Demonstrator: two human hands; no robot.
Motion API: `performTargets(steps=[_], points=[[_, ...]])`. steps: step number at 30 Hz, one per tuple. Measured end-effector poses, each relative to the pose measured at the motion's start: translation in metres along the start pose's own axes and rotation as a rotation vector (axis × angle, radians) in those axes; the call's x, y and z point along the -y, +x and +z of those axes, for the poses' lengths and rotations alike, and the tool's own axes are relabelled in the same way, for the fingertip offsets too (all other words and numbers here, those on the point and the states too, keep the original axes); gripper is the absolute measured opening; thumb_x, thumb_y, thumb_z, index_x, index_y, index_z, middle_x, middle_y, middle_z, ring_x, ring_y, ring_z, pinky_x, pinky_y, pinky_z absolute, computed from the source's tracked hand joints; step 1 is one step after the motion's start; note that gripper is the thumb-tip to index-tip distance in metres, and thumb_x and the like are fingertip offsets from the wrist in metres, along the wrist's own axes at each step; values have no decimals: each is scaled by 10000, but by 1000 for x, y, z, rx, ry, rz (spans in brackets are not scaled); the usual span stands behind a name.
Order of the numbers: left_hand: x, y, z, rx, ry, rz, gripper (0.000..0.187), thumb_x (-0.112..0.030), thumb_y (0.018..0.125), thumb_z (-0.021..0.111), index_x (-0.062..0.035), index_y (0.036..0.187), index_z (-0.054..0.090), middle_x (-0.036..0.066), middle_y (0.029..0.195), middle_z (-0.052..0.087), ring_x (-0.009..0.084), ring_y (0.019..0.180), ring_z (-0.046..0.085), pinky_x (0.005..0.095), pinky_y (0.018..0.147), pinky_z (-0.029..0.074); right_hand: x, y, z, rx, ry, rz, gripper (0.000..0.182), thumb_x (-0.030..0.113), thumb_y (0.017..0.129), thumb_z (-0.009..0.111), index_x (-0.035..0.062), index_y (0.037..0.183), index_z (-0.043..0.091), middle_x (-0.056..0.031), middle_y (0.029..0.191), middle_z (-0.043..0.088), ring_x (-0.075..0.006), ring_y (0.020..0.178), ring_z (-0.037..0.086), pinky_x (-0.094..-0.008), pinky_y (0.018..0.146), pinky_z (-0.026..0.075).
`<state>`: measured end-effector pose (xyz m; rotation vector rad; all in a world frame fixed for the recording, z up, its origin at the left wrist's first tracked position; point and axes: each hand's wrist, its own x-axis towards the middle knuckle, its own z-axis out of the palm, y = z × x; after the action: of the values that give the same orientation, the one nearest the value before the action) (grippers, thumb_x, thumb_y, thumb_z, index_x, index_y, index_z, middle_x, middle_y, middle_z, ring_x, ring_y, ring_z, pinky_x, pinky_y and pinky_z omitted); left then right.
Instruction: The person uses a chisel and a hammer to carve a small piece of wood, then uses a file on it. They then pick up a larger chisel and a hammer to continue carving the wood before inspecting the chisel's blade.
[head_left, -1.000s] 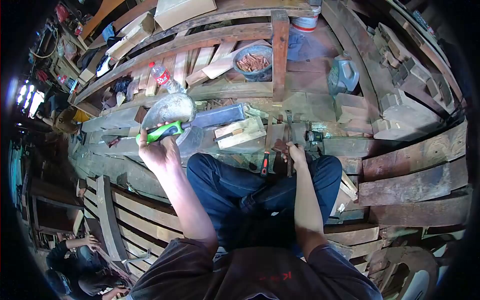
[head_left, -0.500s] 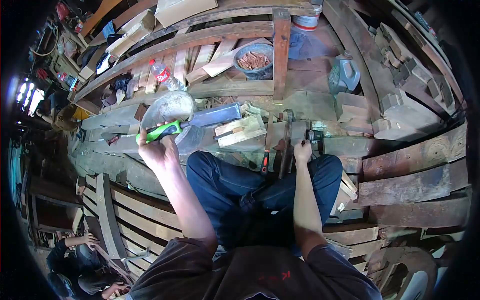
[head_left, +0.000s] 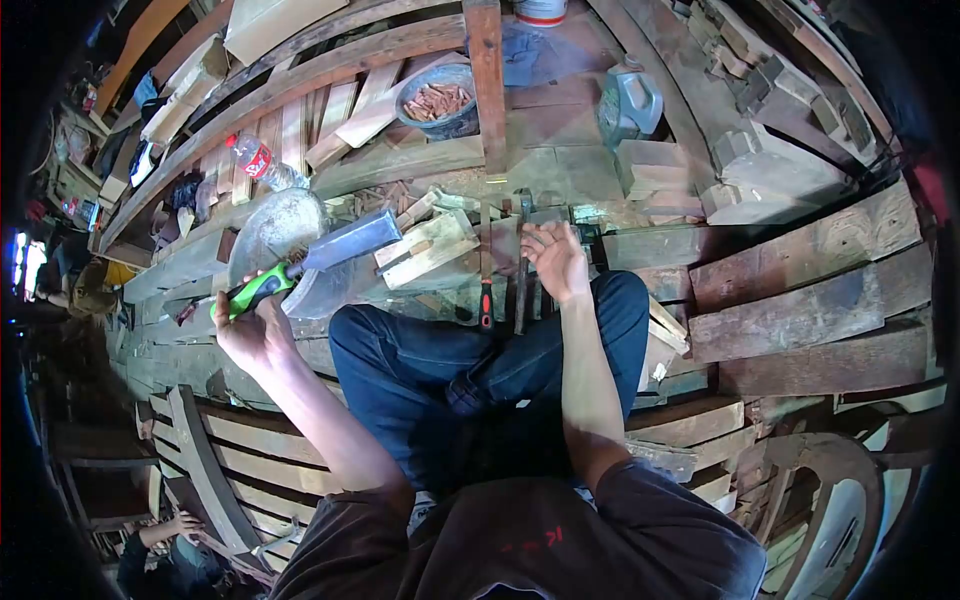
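Note:
My left hand (head_left: 258, 325) is wrapped round the green and black handle of a wide-bladed chisel (head_left: 350, 240), its blade pointing right and slightly up. Behind the chisel stands a round, whitish metal basin (head_left: 285, 228). My right hand (head_left: 555, 255) has its fingers apart and holds nothing, close to a dark long-handled tool (head_left: 522, 270). Just left of that tool lies a thin one with a red and black handle (head_left: 487, 305). A pale wood block (head_left: 432, 248) with a slot rests right of the chisel blade.
Beyond the basin lies a red-labelled bottle (head_left: 262, 162). A bucket of wood pieces (head_left: 438, 102) stands behind a rail. A grey-green jug (head_left: 630, 103) is at the back right, with curved planks (head_left: 800, 320) on the right. Another person's hand (head_left: 183, 524) shows at lower left.
My right hand has let go of the dark object by my knee, moved slightly up and opened. The chisel blade now tilts further upward. The whole view has shifted.

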<state>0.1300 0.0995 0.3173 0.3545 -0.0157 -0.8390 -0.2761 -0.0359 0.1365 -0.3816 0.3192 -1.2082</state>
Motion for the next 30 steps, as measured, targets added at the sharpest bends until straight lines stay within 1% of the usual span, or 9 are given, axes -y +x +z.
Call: performTargets(steps=[5, 8, 12, 13, 15, 18, 21, 25, 30], points=[[1, -1, -3, -12, 4, 1, 315, -168, 934, 572, 97, 1056, 454, 248, 1015, 500, 330, 1005, 506, 567, 1062, 326, 0, 3, -3, 18, -13, 13, 391, 406, 1015, 435, 41, 1031, 575, -204, 1176, 618, -287, 1008, 591, -386, 884, 448], [-1, 0, -3, -21, -6, -9, 310, -177, 941, 564, 86, 1066, 455, 251, 1013, 505, 333, 1009, 504, 579, 1057, 325, 9, 6, 2, -118, -225, 36, 366, 397, 990, 506, 38, 1032, 568, -184, 1124, 648, -255, 942, 614, -364, 841, 466], [-8, -3, 2, -5, 20, 44, 283, -167, 935, 579, 70, 1050, 478, 246, 997, 522, 333, 992, 513, 557, 1043, 348, 31, 25, -12, -404, -839, 29, 325, 339, 943, 600, 29, 1040, 578, -128, 1003, 701, -224, 812, 635, -352, 701, 491], [-10, -1, 2, -10, 6, 50, 276, -164, 932, 583, 68, 1041, 483, 243, 993, 524, 333, 987, 515, 550, 1040, 354, 37, 36, -27, -441, -1051, 69, 408, 365, 901, 636, 0, 1080, 595, -142, 1011, 698, -221, 808, 633, -359, 704, 500], [-12, -4, 4, -12, 25, 82, 242, -152, 925, 592, 55, 1009, 500, 239, 987, 529, 325, 978, 520, 531, 1032, 368, 54, 64, -67, -382, -1802, 216, 562, 415, 836, 676, -41, 1153, 592, -187, 1050, 691, -296, 925, 659, -398, 798, 519], [-14, -4, -1, 32, 30, 89, 208, -145, 919, 592, 26, 1002, 507, 231, 987, 533, 321, 978, 517, 534, 1032, 363, 48, 73, -78, -659, -2052, 369, 665, 449, 807, 686, 12, 1285, 533, -194, 1261, 618, -364, 1154, 598, -432, 950, 482], [-17, -7, -6, 84, 28, 25, 196, -155, 934, 561, 39, 962, 558, 240, 1008, 561, 352, 1020, 521, 555, 1047, 332, 32, 75, -85, -753, -2109, 516, 724, 456, 819, 648, 37, 1375, 452, -192, 1379, 528, -379, 1235, 537, -459, 1033, 428], [-20, 0, -10, 64, 23, 25, 204, -147, 923, 570, 50, 974, 565, 245, 996, 569, 359, 1022, 526, 554, 1048, 345, 33, 75, -72, -725, -1942, 621, 789, 466, 829, 601, 57, 1457, 356, -178, 1408, 502, -395, 1262, 509, -472, 1052, 406], [-10, -7, -2, 1, 48, 57, 168, -154, 929, 562, 13, 943, 560, 232, 962, 573, 339, 970, 540, 533, 1015, 388, 22, 72, -83, -692, -1931, 585, 683, 429, 783, 696, 76, 1341, 519, -136, 1392, 535, -297, 1281, 518, -435, 1053, 425]])
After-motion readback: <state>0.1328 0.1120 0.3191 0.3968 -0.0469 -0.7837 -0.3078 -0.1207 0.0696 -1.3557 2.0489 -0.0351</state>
